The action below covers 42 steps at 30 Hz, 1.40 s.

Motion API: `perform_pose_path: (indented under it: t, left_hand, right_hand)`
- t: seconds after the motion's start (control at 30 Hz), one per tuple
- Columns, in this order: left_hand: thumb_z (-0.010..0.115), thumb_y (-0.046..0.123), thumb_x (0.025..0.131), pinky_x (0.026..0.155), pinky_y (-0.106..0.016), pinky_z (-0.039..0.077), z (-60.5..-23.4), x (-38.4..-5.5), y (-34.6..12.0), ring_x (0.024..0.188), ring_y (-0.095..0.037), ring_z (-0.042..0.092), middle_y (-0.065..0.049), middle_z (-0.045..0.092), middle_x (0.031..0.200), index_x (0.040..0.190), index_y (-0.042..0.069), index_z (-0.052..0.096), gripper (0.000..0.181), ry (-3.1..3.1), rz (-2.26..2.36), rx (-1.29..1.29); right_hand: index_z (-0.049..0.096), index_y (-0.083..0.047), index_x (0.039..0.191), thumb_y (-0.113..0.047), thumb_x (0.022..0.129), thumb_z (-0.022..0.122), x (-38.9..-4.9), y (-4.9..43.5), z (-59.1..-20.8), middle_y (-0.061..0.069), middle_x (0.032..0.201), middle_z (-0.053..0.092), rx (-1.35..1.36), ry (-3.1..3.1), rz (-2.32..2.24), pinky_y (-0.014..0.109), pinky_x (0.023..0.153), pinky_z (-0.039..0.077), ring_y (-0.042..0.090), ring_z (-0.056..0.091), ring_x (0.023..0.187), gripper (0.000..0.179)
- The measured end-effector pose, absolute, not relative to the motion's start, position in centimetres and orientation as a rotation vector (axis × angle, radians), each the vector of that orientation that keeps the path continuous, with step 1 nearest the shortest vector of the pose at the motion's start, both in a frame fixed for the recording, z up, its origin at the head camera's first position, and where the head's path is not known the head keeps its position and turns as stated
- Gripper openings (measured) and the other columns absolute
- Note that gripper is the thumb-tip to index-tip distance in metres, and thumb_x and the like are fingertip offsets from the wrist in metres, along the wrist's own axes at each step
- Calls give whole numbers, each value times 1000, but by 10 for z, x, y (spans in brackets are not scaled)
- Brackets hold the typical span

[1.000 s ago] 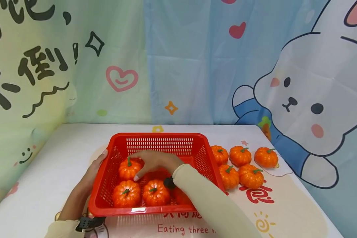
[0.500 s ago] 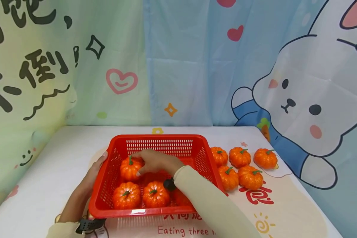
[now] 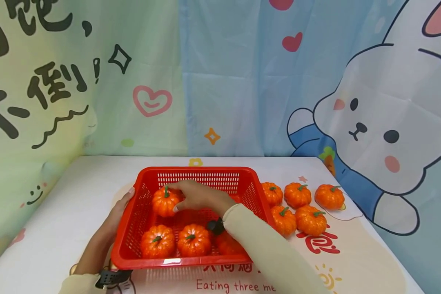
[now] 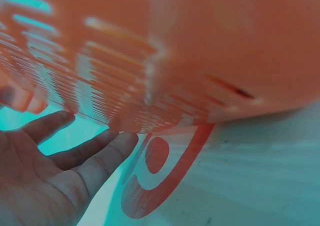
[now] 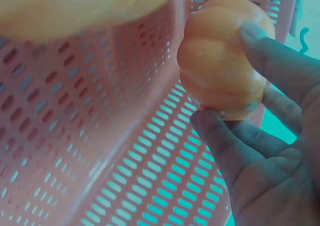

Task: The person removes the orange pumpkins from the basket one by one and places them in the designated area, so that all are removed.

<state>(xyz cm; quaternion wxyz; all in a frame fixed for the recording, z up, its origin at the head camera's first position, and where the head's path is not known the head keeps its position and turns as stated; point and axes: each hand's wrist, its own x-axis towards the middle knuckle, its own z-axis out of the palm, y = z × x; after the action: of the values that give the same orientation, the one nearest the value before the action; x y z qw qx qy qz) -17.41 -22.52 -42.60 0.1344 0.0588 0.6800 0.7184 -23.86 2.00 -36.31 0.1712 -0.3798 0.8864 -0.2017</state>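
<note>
A small orange pumpkin (image 3: 165,203) with a green stem is gripped by my right hand (image 3: 202,198) inside the red plastic basket (image 3: 183,261). In the right wrist view the thumb lies on one side of the pumpkin (image 5: 220,56) and the fingers curl under the other, above the slotted basket floor. My left hand (image 3: 118,212) is at the basket's left side; in the left wrist view its straight fingers (image 4: 102,158) touch the slotted wall. Along the basket's near side sit more pumpkins (image 3: 158,241), one partly hidden by my right forearm.
Right of the basket, several other pumpkins (image 3: 297,194) stand on the white printed table cover (image 3: 360,249). A fabric backdrop (image 3: 224,81) with a cartoon rabbit hangs behind the table.
My right hand has lifted the pumpkin a little and carried it slightly to the right within the basket. The left hand stays at the basket's side.
</note>
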Motion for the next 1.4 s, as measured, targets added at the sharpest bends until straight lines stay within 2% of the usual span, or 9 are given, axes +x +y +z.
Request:
perform_pose_path:
  t: [0.37,0.67,0.83,1.0,1.4]
  left_hand:
    - [24,51,104,84,-52,52,-428,-174,-226,99,-32,65,-19,57,125,146,8,28,60,1916,2117,221]
    - [24,51,104,85,-53,51,-427,-172,-227,102,-34,64,-23,53,130,149,11,27,60,1924,2108,189]
    - [24,53,104,85,-53,51,-427,-172,-225,103,-34,63,-22,52,131,149,12,26,61,1936,2096,166]
    - [25,53,104,85,-53,51,-427,-172,-225,103,-35,64,-21,54,130,149,12,27,61,1932,2100,168]
    - [23,51,104,83,-52,52,-428,-175,-227,98,-32,65,-18,58,124,147,10,27,60,1919,2103,213]
  right_hand:
    - [35,-15,151,-22,89,73,-234,46,-355,1,151,38,-1064,2544,-529,32,109,35,17,37,137,73]
    - [37,-9,149,-21,89,74,-231,62,-348,5,149,42,-1105,2575,-555,33,112,31,19,37,136,72]
    - [38,-13,150,-22,89,73,-227,70,-343,4,150,40,-1095,2563,-583,34,111,32,20,35,137,72]
    - [38,-11,149,-21,88,74,-224,81,-338,6,150,40,-1089,2569,-617,36,112,32,21,35,138,72]
    - [40,-12,149,-21,88,75,-223,120,-325,4,146,45,-1070,2606,-758,35,103,43,18,45,128,71]
